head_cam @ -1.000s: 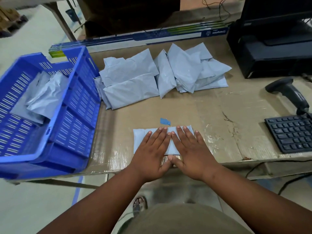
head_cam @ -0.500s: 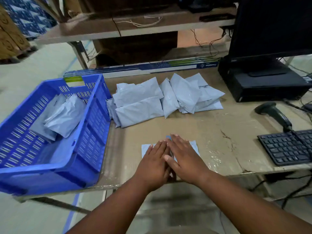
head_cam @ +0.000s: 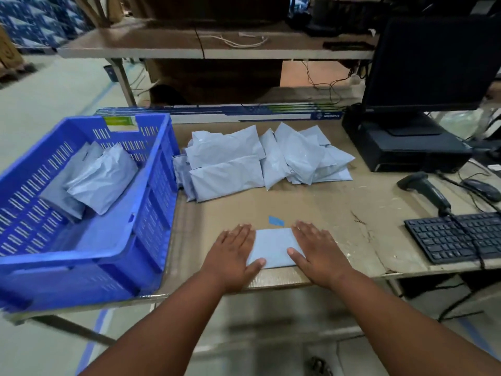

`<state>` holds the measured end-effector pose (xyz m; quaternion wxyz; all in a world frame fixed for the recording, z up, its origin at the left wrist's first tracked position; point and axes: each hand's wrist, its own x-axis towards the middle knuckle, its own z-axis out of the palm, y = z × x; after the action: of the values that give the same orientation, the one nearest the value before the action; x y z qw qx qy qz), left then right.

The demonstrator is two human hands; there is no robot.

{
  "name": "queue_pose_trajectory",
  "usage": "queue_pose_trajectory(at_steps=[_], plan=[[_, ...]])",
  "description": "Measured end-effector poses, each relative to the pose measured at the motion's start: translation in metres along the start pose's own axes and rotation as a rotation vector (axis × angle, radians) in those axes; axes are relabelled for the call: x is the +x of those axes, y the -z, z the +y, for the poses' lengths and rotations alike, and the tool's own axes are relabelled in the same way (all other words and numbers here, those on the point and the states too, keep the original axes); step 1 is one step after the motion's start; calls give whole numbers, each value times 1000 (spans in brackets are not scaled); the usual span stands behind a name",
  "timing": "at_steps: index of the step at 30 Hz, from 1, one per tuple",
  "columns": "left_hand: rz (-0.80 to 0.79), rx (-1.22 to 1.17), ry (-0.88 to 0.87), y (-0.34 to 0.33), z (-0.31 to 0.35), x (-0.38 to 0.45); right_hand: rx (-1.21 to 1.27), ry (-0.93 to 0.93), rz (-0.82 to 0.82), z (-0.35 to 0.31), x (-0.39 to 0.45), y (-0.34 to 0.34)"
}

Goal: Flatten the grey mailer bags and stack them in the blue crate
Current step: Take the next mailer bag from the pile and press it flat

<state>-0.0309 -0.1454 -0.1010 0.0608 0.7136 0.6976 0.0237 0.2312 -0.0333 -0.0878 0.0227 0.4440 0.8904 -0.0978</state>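
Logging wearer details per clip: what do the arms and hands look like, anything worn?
Both arms are bare up to the frame edge, no sleeves showing. The left hand and right hand wear no gloves; no rings, watch or bands are visible. Fingernails look short.

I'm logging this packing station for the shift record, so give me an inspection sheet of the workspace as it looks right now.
Surface: cardboard-covered table, torn and scuffed on the right.
Job's things: one mailer flat at the front edge; mailer pile behind it; blue crate at left holds a few bags.
Clutter: blue scrap, barcode scanner, keyboard, mouse, long printed box.
Grippers: left hand and right hand press flat on the mailer's ends.
Cables: scanner, keyboard and mouse leads at right.
Surroundings: monitor, shelf.
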Motion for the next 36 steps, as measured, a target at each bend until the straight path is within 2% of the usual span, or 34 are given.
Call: queue_pose_trajectory(at_steps=[6,9,11,13,15,17,20,25,31,36], plan=[[-21,42,100,5,-25,-16,-1,-137,-48,32,-11,8],[19,-46,144,11,-19,-17,54,-174,31,27,-14,17],[98,-95,108,17,-3,-12,60,-108,88,12,-9,22],[157,-116,-15,22,23,2,115,41,96,-11,2,24],[225,-165,-158,20,47,21,289,179,66,-34,12,22],[223,-244,-201,16,58,31,390,236,34,-45,16,15],[180,-130,-107,0,49,21,209,221,84,-36,12,0],[79,-18,3,-6,29,11,1,155,54,-9,11,-8],[-34,22,55,0,6,-2,-38,87,23,11,6,-6],[-37,-65,184,27,11,7,102,74,77,24,-4,-3]])
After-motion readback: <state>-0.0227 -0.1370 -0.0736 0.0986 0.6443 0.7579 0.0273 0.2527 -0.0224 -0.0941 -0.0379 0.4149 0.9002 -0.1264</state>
